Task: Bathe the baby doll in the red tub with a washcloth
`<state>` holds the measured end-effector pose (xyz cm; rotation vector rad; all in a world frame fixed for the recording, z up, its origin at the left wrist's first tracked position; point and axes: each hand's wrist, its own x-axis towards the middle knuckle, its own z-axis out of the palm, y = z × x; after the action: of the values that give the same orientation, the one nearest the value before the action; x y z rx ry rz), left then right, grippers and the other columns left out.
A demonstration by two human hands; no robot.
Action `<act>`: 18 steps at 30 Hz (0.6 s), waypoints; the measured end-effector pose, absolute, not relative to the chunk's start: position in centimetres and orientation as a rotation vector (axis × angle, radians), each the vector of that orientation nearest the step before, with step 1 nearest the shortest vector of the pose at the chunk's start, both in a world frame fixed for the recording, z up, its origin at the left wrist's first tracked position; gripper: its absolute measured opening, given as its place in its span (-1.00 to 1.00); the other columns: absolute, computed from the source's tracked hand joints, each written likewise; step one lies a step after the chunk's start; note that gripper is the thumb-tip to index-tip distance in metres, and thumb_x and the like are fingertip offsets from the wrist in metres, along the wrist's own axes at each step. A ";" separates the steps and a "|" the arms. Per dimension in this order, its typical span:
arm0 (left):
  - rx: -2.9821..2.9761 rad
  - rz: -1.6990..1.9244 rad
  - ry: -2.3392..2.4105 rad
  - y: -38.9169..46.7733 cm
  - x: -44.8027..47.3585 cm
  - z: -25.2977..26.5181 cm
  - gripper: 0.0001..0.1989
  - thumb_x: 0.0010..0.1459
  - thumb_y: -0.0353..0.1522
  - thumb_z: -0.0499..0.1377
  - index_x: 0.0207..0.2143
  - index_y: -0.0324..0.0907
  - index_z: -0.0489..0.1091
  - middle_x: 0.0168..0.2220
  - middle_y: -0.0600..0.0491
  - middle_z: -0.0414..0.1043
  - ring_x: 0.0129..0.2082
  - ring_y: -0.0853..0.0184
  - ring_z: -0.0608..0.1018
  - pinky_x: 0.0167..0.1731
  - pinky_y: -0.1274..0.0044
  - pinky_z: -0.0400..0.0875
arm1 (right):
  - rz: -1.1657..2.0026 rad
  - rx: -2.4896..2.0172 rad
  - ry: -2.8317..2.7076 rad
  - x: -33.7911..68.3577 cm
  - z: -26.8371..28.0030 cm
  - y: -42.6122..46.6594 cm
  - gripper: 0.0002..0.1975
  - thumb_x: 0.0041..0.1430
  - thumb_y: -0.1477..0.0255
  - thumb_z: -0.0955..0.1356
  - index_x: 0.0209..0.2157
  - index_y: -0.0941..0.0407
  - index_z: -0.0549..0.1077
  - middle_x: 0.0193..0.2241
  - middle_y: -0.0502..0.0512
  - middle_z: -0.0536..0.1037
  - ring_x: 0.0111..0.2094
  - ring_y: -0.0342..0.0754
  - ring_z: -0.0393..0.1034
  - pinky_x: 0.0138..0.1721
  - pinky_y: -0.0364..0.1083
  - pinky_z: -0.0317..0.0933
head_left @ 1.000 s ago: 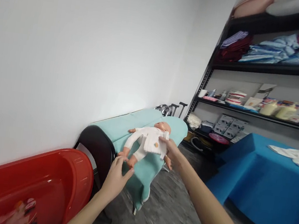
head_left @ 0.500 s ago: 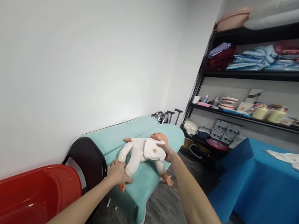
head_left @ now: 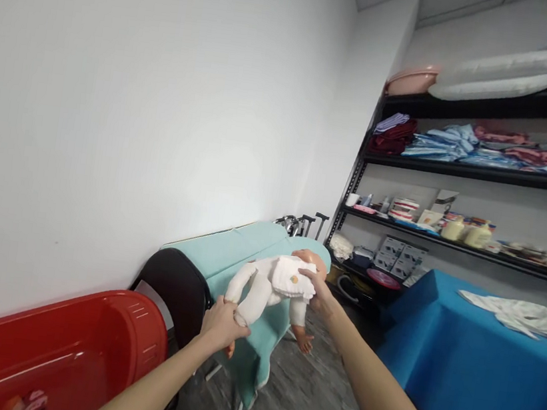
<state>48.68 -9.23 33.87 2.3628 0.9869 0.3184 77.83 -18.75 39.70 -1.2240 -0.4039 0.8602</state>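
A baby doll (head_left: 255,297) in white clothes is held over a long turquoise-covered board (head_left: 228,243), its head toward the far end and one arm hanging down. My left hand (head_left: 223,325) is wrapped round the lower legs, near the feet. At the doll's upper body, my right hand (head_left: 318,291) grips near the shoulder, fingers lying over a white cloth (head_left: 289,276) on the chest. That cloth looks folded and bears a small orange print. The underside of my right hand's grip is hidden.
A red tub (head_left: 125,333) stands at the lower left, beside a black chair back (head_left: 177,286). On the right is a table under a blue cloth (head_left: 464,364), with a white garment (head_left: 526,315) on it. Behind stand loaded black shelves (head_left: 459,169) and walking canes (head_left: 320,223).
The doll has risen off the turquoise board between my hands and shifted slightly right. My view has tilted up, showing more of the upper shelves and the ceiling.
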 end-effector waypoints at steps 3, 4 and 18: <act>2.350 0.382 0.959 -9.5 45.3 34.6 -0.49 -0.04 -0.03 0.37 -0.08 -0.10 0.64 0.09 -0.12 0.43 -0.02 0.06 0.62 -0.06 0.40 0.47 | 0.839 -1.251 -0.459 74.4 42.4 -19.3 -0.64 0.18 0.54 0.43 0.03 0.25 0.54 -0.25 0.29 0.72 -0.35 0.07 0.65 -0.28 -0.06 0.53; 2.340 0.401 0.958 -9.5 44.1 34.9 -0.49 -0.04 -0.02 0.37 -0.10 -0.10 0.63 0.09 -0.11 0.42 -0.03 0.07 0.63 -0.06 0.41 0.47 | 0.821 -1.262 -0.482 73.1 43.4 -19.2 -0.64 0.18 0.55 0.42 0.03 0.25 0.54 -0.26 0.28 0.72 -0.36 0.06 0.64 -0.29 -0.07 0.53; 2.122 0.665 1.319 -5.8 16.4 34.1 -0.59 -0.04 -0.12 0.46 -0.15 -0.09 0.65 0.25 -0.04 0.34 0.02 0.04 0.60 0.06 0.30 0.47 | 1.060 -1.069 -0.802 47.0 45.2 -6.9 -0.56 0.12 0.50 0.42 0.07 0.21 0.52 -0.23 0.25 0.71 -0.30 0.11 0.65 -0.30 -0.03 0.56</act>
<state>16.40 -5.75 34.06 2.1221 1.3186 0.6652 47.04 -6.93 45.19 -1.0688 -0.8025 1.0600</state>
